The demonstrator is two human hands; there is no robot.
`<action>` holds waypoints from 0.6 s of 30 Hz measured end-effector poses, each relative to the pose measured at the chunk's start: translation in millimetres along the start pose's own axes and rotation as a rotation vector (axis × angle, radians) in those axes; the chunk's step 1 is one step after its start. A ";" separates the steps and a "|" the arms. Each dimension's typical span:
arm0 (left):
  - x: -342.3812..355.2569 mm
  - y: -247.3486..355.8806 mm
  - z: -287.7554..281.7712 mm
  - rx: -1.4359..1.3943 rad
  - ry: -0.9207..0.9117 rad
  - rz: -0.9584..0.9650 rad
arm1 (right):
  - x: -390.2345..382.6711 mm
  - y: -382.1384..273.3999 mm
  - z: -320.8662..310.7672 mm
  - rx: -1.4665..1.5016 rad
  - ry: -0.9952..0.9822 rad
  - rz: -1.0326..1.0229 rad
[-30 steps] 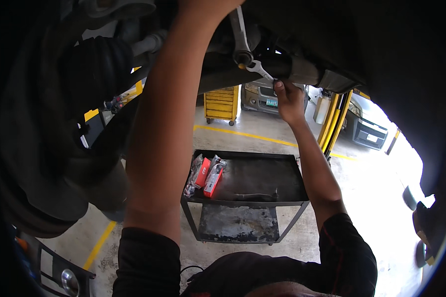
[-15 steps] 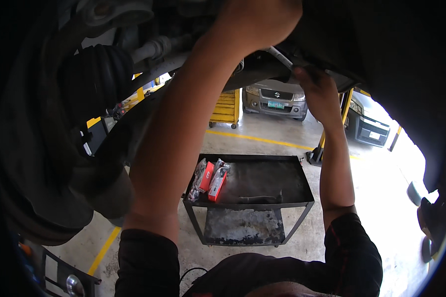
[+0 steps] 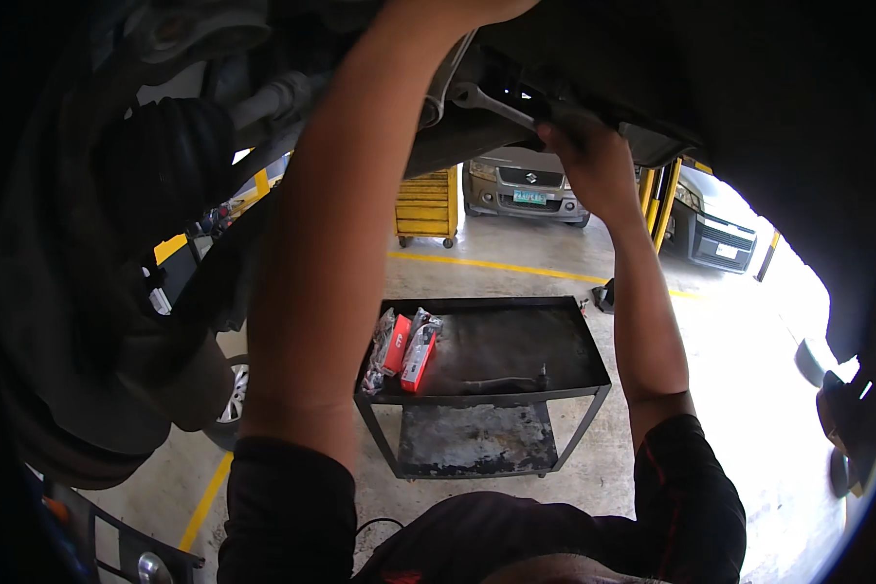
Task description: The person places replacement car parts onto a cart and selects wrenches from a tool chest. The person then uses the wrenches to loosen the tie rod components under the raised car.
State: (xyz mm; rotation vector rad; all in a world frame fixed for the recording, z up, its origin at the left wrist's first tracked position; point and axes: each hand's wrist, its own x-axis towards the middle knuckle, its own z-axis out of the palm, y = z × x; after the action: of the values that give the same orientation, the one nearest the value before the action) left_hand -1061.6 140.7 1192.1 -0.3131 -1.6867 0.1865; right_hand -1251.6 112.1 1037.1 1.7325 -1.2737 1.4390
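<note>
My right hand (image 3: 594, 165) is closed around a wrench (image 3: 506, 110) under the raised vehicle. The wrench's head is up against the dark underbody, close to a grey metal part (image 3: 445, 80). My left hand (image 3: 467, 8) reaches up to the top edge of the picture. Its fingers are out of sight, so what they hold or touch cannot be made out. A ribbed black rubber boot (image 3: 170, 146) and a metal rod (image 3: 273, 102) belong to the suspension left of my left forearm.
A black two-shelf cart (image 3: 516, 399) stands below, bearing a red-and-white box (image 3: 419, 358) in clear plastic, another red box (image 3: 396, 346) and a dark long-handled tool (image 3: 506, 381). Behind are a yellow tool cabinet (image 3: 426, 206), a parked car (image 3: 526, 190) and yellow lift posts (image 3: 662, 200).
Both arms have shifted slightly left in the picture. The wrench's head, hidden behind my left hand before, now shows; my left hand has moved up and left.
</note>
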 end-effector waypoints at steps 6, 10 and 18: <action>-35.8 34.4 -32.0 -0.352 0.027 -0.336 | 34.3 -36.8 -31.5 -0.327 -0.063 -0.329; -42.3 27.3 -42.4 -0.304 0.161 -0.429 | 57.9 -93.1 -53.0 -0.419 -0.162 -0.401; -34.7 28.7 -38.0 -0.325 0.227 -0.429 | 121.6 -179.3 -80.0 -0.511 -0.506 -0.453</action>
State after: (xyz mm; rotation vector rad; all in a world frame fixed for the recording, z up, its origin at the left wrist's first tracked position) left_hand -1017.2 155.0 1156.1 -0.1969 -1.5154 -0.4298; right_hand -1126.6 214.3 1202.4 1.8991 -1.2326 0.3828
